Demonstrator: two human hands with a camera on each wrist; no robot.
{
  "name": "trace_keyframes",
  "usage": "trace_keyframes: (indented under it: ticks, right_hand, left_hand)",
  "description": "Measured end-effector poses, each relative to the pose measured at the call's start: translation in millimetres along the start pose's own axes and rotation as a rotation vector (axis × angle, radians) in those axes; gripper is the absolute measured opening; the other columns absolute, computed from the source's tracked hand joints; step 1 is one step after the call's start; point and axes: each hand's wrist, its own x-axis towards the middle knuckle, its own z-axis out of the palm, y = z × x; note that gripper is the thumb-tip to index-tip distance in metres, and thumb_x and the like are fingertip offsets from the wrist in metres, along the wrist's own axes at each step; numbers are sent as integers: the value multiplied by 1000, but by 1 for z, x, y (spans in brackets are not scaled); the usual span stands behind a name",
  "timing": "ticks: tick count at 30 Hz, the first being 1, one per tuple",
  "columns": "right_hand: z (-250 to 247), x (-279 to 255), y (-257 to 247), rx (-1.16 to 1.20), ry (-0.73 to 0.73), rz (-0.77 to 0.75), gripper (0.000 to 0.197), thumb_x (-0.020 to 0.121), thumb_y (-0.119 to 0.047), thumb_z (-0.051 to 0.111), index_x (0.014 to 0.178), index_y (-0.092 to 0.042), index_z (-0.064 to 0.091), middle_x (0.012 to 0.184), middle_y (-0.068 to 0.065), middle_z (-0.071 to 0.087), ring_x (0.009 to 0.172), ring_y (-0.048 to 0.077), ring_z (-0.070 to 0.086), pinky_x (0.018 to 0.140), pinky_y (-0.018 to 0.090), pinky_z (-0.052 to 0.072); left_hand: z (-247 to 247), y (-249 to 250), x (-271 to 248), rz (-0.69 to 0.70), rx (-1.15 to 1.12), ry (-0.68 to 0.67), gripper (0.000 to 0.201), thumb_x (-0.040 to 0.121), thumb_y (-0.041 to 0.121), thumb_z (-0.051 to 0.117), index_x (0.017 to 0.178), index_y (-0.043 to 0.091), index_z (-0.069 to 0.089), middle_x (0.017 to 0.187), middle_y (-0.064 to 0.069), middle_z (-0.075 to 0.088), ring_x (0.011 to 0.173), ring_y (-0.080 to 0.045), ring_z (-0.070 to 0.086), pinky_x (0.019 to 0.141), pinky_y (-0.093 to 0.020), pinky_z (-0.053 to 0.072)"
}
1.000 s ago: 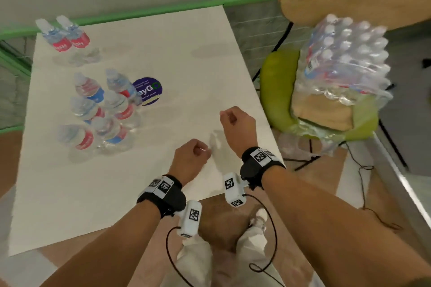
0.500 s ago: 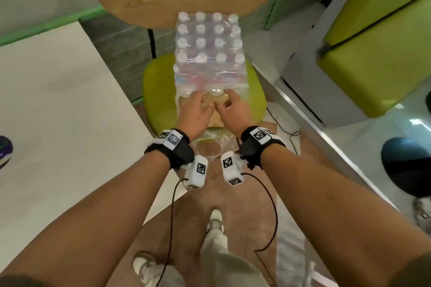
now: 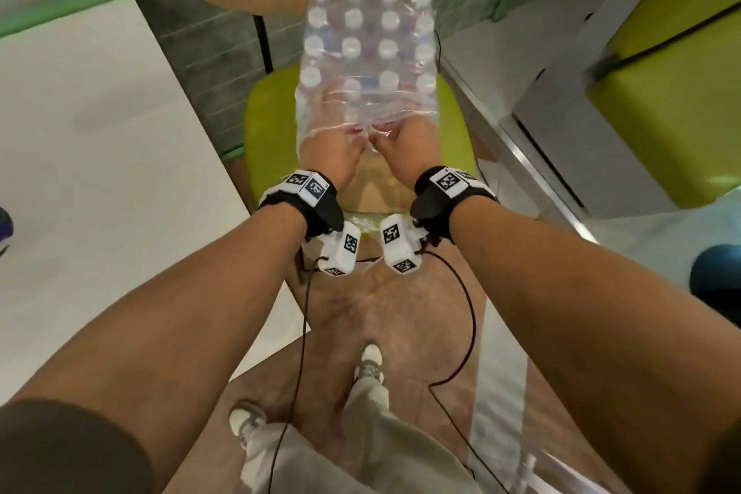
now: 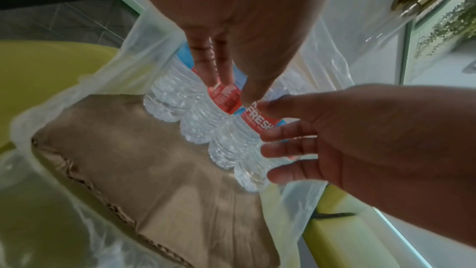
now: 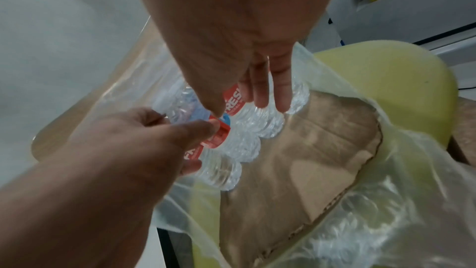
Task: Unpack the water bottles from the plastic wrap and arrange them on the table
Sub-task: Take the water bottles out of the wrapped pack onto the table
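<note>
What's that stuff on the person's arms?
Each bare forearm wears a black wrist strap with square black-and-white code tags on top. A small white camera block hangs under each wrist, also tagged, trailing a thin dark cable. A dark short sleeve covers the upper left arm.

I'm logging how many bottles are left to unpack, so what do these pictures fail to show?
- Exact bottle count: in the head view the crumpled plastic wrap and both hands blur the pack's near row.
- Left hand fingertips: under the wrap there.
- Bottles already on the table: cut off by the left edge.
- Label text: fingers cover part.
</note>
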Motion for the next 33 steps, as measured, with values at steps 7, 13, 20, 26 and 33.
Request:
trace_keyframes:
  ticks: [7,13,20,26,33]
  right_hand:
    - [21,-7,-3,-185,27,111,41,96,-44,52,87,-7,69,87,10,64,83,26,63,68,31,49]
    - [30,-24,1,-294,51,63,60,93,-59,47,102,-4,70,93,13,69,88,30,65,67,29,41]
    - [32,-65,-39,-37,177,-4,35,77,-46,65,81,-12,58,85,9,67,75,27,64,69,37,57]
    - [100,-138,-98,193,253,-88,52,72,-44,65,116,-21,49,103,1,59,91,23,61,77,41,54]
    - [185,-206,-194,394,-83,-294,47,75,-30,74,111,-22,47,103,-3,54,93,17,59,79,31,54]
  left_hand:
    - [8,-3,-17,-45,141,14,50,100,50,47,76,8,61,76,-10,65,82,-30,65,66,-33,40]
    - [14,-30,-45,21,-113,38,53,75,30,77,124,15,59,110,-11,66,96,-29,64,82,-39,54]
    - [-28,-64,-120,85,-509,161,60,75,37,80,128,24,55,110,9,68,96,-8,66,83,-34,57]
    - [-86,-142,-197,-131,-677,404,50,76,31,83,120,24,60,111,11,66,101,-5,65,82,-21,57]
    - [-132,-261,-277,-383,-660,618,45,77,31,84,115,24,61,106,13,66,98,5,60,75,-10,52]
